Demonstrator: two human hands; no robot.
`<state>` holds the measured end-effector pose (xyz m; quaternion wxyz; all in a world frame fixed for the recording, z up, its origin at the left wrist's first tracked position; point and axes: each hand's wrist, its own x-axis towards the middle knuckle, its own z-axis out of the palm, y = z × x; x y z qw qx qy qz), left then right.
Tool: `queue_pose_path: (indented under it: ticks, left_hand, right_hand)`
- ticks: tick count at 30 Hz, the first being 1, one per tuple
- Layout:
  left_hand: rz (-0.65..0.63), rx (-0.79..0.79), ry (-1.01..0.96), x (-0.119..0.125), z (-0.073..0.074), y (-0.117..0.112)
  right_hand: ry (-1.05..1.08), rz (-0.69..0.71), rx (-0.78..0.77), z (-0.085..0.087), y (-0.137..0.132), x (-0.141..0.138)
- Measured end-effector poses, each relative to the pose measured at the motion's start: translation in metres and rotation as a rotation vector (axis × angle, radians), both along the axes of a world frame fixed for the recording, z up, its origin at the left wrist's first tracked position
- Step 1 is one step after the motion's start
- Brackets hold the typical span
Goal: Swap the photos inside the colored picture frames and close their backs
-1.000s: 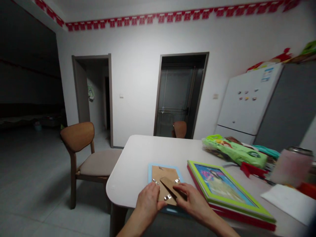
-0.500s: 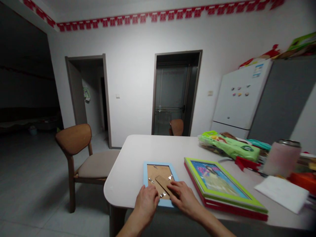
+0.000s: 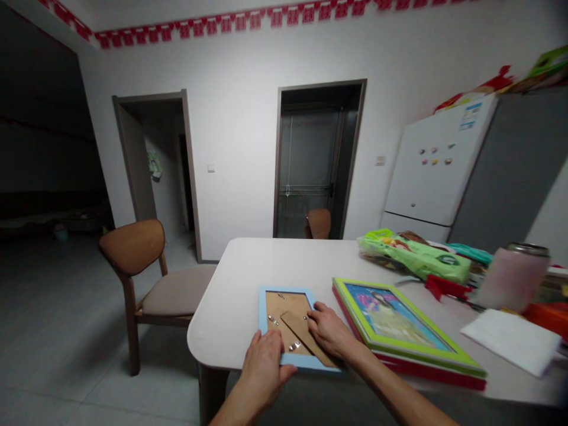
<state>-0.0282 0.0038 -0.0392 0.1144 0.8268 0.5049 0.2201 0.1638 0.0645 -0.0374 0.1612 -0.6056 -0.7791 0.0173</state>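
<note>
A light-blue picture frame lies face down near the table's front edge. Its brown backing board shows small metal clips and a slanting stand leg. My left hand grips the frame's lower left corner, the thumb along the bottom edge. My right hand bends over the right side, its fingers pressed at the right-hand clip and frame edge. That clip is mostly covered by the fingers. Beside my right hand rests a stack with a green picture frame on top and red edges below.
On the white table, a green packet, a pinkish jar, white paper and a red item crowd the right side. A wooden chair stands left of the table. Farther back is a white fridge.
My right hand has shifted up from the stand leg to the clip on the frame's right side. The left hand stays at the lower left corner, its thumb now on the bottom edge.
</note>
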Motion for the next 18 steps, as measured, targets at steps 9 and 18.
queue_pose_path:
  ticks: [9, 18]
  left_hand:
    - [-0.01, -0.008, -0.005, -0.003, 0.0, -0.001]
    - [-0.022, -0.003, -0.017, -0.005, -0.004, 0.002]
  right_hand:
    - [0.031, 0.044, 0.023, -0.001, -0.021, -0.002]
    - [0.038, 0.344, -0.008, 0.016, -0.066, -0.03]
